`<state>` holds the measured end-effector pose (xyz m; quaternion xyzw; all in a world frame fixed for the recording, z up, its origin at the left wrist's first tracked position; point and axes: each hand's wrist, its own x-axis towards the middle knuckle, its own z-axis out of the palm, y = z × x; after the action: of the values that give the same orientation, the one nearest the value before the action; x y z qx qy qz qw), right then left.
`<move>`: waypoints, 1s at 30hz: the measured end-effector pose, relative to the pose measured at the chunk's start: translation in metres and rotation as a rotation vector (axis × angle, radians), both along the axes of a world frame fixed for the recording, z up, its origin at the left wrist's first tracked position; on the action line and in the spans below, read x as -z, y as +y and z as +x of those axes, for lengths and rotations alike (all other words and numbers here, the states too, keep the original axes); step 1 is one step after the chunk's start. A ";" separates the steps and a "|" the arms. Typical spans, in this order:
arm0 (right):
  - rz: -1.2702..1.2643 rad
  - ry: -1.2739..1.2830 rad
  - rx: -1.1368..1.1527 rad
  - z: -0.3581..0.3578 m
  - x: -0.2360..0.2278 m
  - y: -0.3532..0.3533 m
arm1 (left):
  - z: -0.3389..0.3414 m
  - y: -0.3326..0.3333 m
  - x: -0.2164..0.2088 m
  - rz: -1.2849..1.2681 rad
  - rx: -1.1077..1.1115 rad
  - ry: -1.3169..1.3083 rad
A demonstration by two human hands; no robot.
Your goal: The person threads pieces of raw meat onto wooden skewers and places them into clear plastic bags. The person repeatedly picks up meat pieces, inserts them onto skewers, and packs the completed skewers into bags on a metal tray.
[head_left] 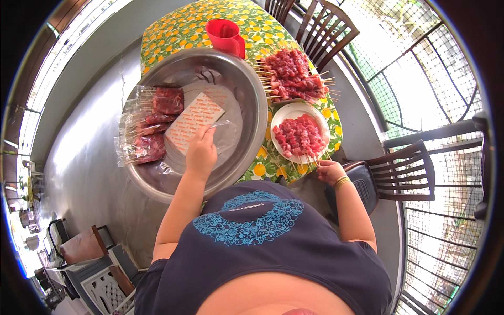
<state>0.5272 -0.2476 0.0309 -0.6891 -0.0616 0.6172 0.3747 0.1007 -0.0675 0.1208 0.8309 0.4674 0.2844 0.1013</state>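
Observation:
Over the large metal basin (255,105), my left hand (201,153) is closed in a pinch on a clear plastic bag (227,131), which spreads to the right of the fingertips. Just below that bag lies a flat white stack with orange print (195,119). My right hand (331,172) pinches the stick ends of the raw meat skewers (298,135) at the near edge of a white plate (276,116); how many sticks it grips I cannot tell. Bagged meat skewers (150,148) rest at the basin's left side, their sticks pointing left over the rim.
Behind the plate, a bigger pile of raw meat skewers (294,76) has sticks jutting out both sides. A red plastic jug (224,38) stands beyond the basin on the lemon-patterned tablecloth (176,34). Dark wooden chairs (401,170) stand along the right, by a meshed window.

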 end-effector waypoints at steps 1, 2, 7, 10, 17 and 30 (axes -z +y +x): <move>0.008 0.016 -0.007 -0.001 -0.003 0.000 | 0.001 0.000 0.000 -0.007 0.002 0.003; 0.013 0.025 -0.007 -0.002 -0.008 0.000 | 0.002 0.000 0.000 -0.004 0.005 0.009; 0.124 0.161 0.048 -0.020 -0.069 0.007 | 0.007 0.002 -0.003 0.020 -0.007 0.043; 0.264 0.313 -0.120 -0.045 -0.117 0.015 | 0.012 0.005 -0.007 0.030 -0.028 0.113; 0.226 0.399 -0.465 -0.106 -0.150 0.060 | 0.026 0.004 -0.014 0.039 -0.044 0.218; 0.205 0.149 -0.589 -0.238 -0.079 0.240 | -0.016 0.007 0.010 0.179 -0.169 0.276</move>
<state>0.2896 -0.0073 0.1097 -0.5534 -0.2928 0.7384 0.2508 0.0849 -0.0606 0.1109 0.8255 0.5180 0.2155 -0.0623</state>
